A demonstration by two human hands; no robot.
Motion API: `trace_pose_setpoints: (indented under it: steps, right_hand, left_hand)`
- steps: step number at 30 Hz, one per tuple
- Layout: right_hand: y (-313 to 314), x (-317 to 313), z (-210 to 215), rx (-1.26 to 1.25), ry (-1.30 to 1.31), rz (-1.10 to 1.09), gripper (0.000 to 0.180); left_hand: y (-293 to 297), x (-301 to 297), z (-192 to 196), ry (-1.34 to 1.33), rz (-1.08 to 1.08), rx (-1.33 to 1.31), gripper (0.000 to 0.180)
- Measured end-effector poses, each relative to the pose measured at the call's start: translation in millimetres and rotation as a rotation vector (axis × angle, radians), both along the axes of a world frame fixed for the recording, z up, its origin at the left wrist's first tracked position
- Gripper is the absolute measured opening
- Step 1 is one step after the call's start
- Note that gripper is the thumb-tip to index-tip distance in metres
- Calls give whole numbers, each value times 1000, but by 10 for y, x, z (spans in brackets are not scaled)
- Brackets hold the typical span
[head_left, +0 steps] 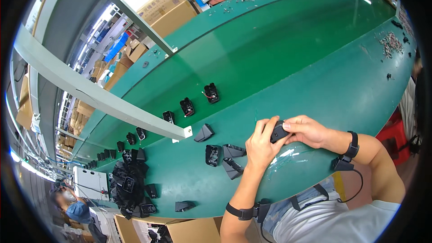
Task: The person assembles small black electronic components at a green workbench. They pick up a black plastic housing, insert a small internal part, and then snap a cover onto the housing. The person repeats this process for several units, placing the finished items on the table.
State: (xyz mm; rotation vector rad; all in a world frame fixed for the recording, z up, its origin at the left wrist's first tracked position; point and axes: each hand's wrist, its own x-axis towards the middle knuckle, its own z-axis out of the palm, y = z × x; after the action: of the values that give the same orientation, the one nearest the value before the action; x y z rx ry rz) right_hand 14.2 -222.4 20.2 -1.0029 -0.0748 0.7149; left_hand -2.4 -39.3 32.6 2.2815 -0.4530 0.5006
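Observation:
Between my two hands, over the green bench, is a small black plastic housing [278, 132]. My left hand [261, 146] is closed round its left side, fingers curled over the far edge. With thumb and fingers, my right hand [309, 131] grips the right side of the same piece. Just left of my left wrist lie black wedge-shaped shells [233, 167] and an open black shell [213, 155]. Farther left, another wedge-shaped shell [204, 133] rests near the foot of a metal post. The underside of the held housing is hidden by my fingers.
A green conveyor belt [270, 49] carries open black housings [210, 93], some with wires. To the left sits a heap of black shells [128, 182]. A grey post [99, 92] slants over the bench. Small metal parts [390, 45] lie far right; a cardboard box [193, 230] stands below the near edge.

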Motion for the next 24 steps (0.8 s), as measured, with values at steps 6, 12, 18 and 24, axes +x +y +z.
trace_pose_setpoints:
  steps: [6, 12, 18, 24]
  right_hand:
    - [-23, 7, -23, 99, -35, 55, 33]
    - [-54, 20, 50, 83, 25, 106, 37]
    - [-8, -2, -30, 93, 44, 67, 39]
    - [24, -1, -16, 148, 20, 70, 37]
  left_hand:
    - [-9, -17, 45, -10, -20, -34, 51]
    - [-24, -28, 13, 48, -47, -38, 52]
    - [-26, -12, -4, 42, -8, -50, 52]
    - [-26, -4, -1, 26, 1, -50, 51]
